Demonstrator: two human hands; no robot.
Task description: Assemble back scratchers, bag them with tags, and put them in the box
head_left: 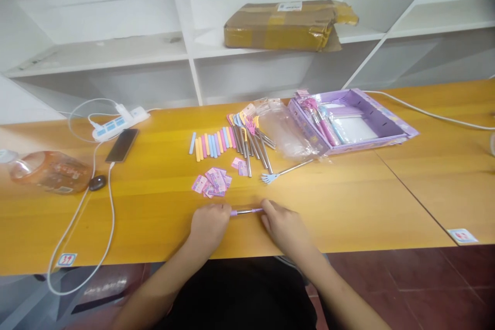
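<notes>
Near the table's front edge, my left hand (211,224) is wrapped round one end of a back scratcher (244,212) with a metal rod and purple ends. My right hand (284,224) grips its other end; the fingers cover the tip. Just beyond lies a light blue back scratcher (269,178) with a hand-shaped head. A pile of metal-rod back scratchers (251,139) with coloured heads is behind it. Pastel handle sleeves (212,144) lie in a row to the left, and pink-purple cards (214,183) are heaped in front of them.
A purple display box (390,131) holds wrapped back scratchers, with clear plastic bags (288,129) beside it. On the left are a bottle (54,171), a phone (122,145), a power strip (121,124) and a looping white cable (112,206). A taped carton (286,26) sits on the shelf.
</notes>
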